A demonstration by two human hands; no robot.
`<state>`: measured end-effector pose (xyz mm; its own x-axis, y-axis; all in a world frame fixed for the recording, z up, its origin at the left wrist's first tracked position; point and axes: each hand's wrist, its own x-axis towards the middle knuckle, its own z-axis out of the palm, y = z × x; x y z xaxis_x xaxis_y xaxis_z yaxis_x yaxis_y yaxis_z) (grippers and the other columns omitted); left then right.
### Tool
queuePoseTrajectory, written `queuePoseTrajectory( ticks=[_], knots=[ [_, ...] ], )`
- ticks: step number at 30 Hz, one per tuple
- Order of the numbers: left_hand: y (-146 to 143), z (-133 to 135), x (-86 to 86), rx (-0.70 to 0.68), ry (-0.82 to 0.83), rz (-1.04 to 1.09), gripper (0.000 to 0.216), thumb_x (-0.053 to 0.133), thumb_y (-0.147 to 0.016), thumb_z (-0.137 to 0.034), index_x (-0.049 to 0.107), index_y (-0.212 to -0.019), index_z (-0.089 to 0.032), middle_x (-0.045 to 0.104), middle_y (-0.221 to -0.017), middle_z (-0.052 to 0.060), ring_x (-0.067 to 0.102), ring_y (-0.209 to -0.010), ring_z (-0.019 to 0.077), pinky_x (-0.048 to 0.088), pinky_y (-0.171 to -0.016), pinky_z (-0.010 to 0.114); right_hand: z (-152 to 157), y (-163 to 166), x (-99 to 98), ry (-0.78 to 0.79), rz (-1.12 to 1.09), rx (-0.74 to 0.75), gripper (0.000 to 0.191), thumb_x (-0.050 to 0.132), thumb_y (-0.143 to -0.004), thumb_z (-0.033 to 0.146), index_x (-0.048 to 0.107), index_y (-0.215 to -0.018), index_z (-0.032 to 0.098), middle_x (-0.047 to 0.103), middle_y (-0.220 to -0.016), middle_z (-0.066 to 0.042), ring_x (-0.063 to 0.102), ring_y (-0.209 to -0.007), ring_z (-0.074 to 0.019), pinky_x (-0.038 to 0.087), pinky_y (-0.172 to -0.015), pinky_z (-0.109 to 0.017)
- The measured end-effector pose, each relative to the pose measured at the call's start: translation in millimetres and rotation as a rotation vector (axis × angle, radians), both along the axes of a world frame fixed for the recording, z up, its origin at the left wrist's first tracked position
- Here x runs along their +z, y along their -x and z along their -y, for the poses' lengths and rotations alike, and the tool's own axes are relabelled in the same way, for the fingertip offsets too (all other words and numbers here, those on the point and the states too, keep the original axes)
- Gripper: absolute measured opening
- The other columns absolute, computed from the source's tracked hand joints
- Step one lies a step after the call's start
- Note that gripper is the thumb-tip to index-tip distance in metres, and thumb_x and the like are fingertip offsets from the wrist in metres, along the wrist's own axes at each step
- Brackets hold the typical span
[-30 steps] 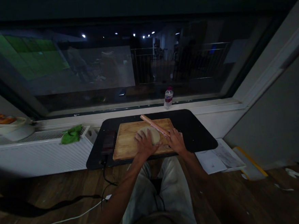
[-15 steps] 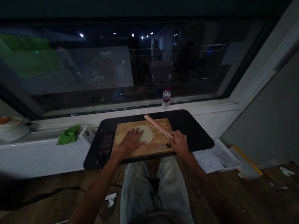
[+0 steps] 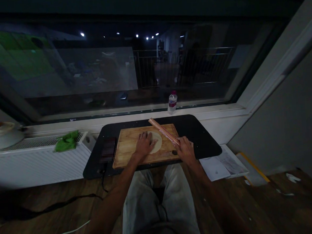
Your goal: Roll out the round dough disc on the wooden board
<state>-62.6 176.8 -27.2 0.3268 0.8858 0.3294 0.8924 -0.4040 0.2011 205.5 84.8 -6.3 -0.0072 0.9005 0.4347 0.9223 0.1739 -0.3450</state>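
Note:
A pale round sheet of dough (image 3: 156, 144) lies flat on a wooden cutting board (image 3: 127, 147). My left hand (image 3: 145, 143) rests on the left part of the dough, its fingers spread, covering some of it. In my right hand (image 3: 185, 148) is the near end of a rolling pin (image 3: 163, 131). The pin slants up and to the left, over the right side of the board, its far end past the board's back edge. Whether the pin touches the board I cannot tell.
Under the board is a black table (image 3: 202, 138), with a dark brown object (image 3: 108, 149) at its left. A water bottle (image 3: 172, 102) stands on the windowsill behind. A green cloth (image 3: 67, 141) hangs over the white radiator (image 3: 41, 164). Papers (image 3: 220, 164) lie low at the right.
My left hand has moved right, further onto the dough, and the dough sits slightly further right on the board. The right hand keeps its hold on the rolling pin.

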Motion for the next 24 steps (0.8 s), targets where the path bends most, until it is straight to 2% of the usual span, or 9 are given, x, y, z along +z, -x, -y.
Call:
queuePoseTrajectory(
  ticks=[4, 6, 8, 9, 12, 14, 16, 19, 24],
  knots=[
    [-6.2, -8.5, 1.4, -0.302, -0.039, 0.039, 0.052, 0.054, -0.112, -0.051, 0.066, -0.151, -0.019, 0.065, -0.160, 0.019, 0.056, -0.153, 0.0332, 0.037, -0.134, 0.055, 0.0, 2.1, 6.5, 0.014, 0.007, 0.024, 0.032, 0.050, -0.117, 0.044, 0.067, -0.132, 0.022, 0.072, -0.125, -0.012, 0.066, -0.121, -0.0297, 0.045, -0.108, -0.044],
    [-3.8, -8.4, 6.5, -0.391, -0.054, 0.065, 0.044, 0.048, -0.113, -0.042, 0.070, -0.145, -0.020, 0.069, -0.156, 0.015, 0.057, -0.151, 0.0296, 0.039, -0.134, 0.054, -2.1, 1.3, 11.4, 0.031, 0.027, 0.035, 0.032, 0.051, -0.117, 0.045, 0.068, -0.133, 0.022, 0.071, -0.127, -0.013, 0.066, -0.124, -0.0300, 0.045, -0.109, -0.044],
    [4.0, -3.8, 13.3, -0.331, -0.056, 0.094, 0.040, 0.042, -0.113, -0.032, 0.075, -0.132, -0.020, 0.075, -0.143, 0.015, 0.062, -0.143, 0.0292, 0.042, -0.131, 0.053, -6.8, -1.6, 17.3, 0.062, 0.055, 0.061, 0.033, 0.053, -0.117, 0.044, 0.068, -0.135, 0.022, 0.071, -0.129, -0.013, 0.066, -0.125, -0.0302, 0.046, -0.109, -0.043],
    [9.6, 0.1, 17.1, -0.234, -0.052, 0.109, 0.040, 0.040, -0.112, -0.028, 0.077, -0.125, -0.019, 0.077, -0.135, 0.015, 0.065, -0.136, 0.0303, 0.044, -0.128, 0.053, -10.3, -3.5, 20.5, 0.082, 0.071, 0.084, 0.033, 0.054, -0.116, 0.044, 0.069, -0.135, 0.022, 0.071, -0.129, -0.013, 0.066, -0.126, -0.0301, 0.046, -0.109, -0.043],
    [29.0, 13.7, 29.9, 0.221, -0.065, 0.194, 0.042, 0.035, -0.111, -0.027, 0.076, -0.116, -0.017, 0.075, -0.122, 0.018, 0.064, -0.126, 0.0361, 0.049, -0.118, 0.056, -23.8, -8.3, 29.0, 0.145, 0.134, 0.200, 0.030, 0.062, -0.114, 0.042, 0.073, -0.135, 0.024, 0.072, -0.131, -0.012, 0.066, -0.127, -0.0292, 0.047, -0.107, -0.041],
    [39.5, 19.9, 39.0, 0.390, -0.085, 0.226, 0.046, 0.030, -0.114, -0.031, 0.073, -0.123, -0.016, 0.072, -0.130, 0.020, 0.061, -0.129, 0.0382, 0.048, -0.116, 0.057, -33.9, -8.1, 32.4, 0.173, 0.179, 0.297, 0.029, 0.066, -0.112, 0.041, 0.075, -0.135, 0.025, 0.072, -0.133, -0.011, 0.066, -0.126, -0.0280, 0.048, -0.107, -0.040],
    [45.9, 21.0, 46.2, 0.346, -0.063, 0.184, 0.048, 0.029, -0.116, -0.036, 0.071, -0.130, -0.017, 0.068, -0.140, 0.019, 0.059, -0.132, 0.0375, 0.046, -0.118, 0.056, -43.2, -4.9, 33.7, 0.179, 0.202, 0.393, 0.029, 0.068, -0.112, 0.040, 0.076, -0.136, 0.025, 0.071, -0.134, -0.010, 0.066, -0.126, -0.0264, 0.049, -0.108, -0.039],
    [48.8, 13.9, 49.1, 0.137, 0.039, 0.034, 0.046, 0.030, -0.117, -0.038, 0.070, -0.133, -0.020, 0.066, -0.147, 0.017, 0.057, -0.139, 0.0349, 0.042, -0.124, 0.054, -54.2, 2.8, 33.3, 0.183, 0.178, 0.491, 0.028, 0.072, -0.109, 0.038, 0.077, -0.134, 0.025, 0.070, -0.133, -0.009, 0.066, -0.126, -0.0243, 0.051, -0.110, -0.037],
    [46.0, -4.6, 40.4, 0.004, 0.132, -0.131, 0.037, 0.041, -0.112, -0.026, 0.069, -0.136, -0.022, 0.063, -0.156, 0.015, 0.048, -0.155, 0.0335, 0.033, -0.133, 0.059, -70.2, 15.0, 31.3, 0.146, 0.120, 0.454, 0.023, 0.065, -0.113, 0.039, 0.081, -0.118, 0.024, 0.068, -0.133, -0.009, 0.066, -0.123, -0.0227, 0.054, -0.111, -0.035]
  ],
)
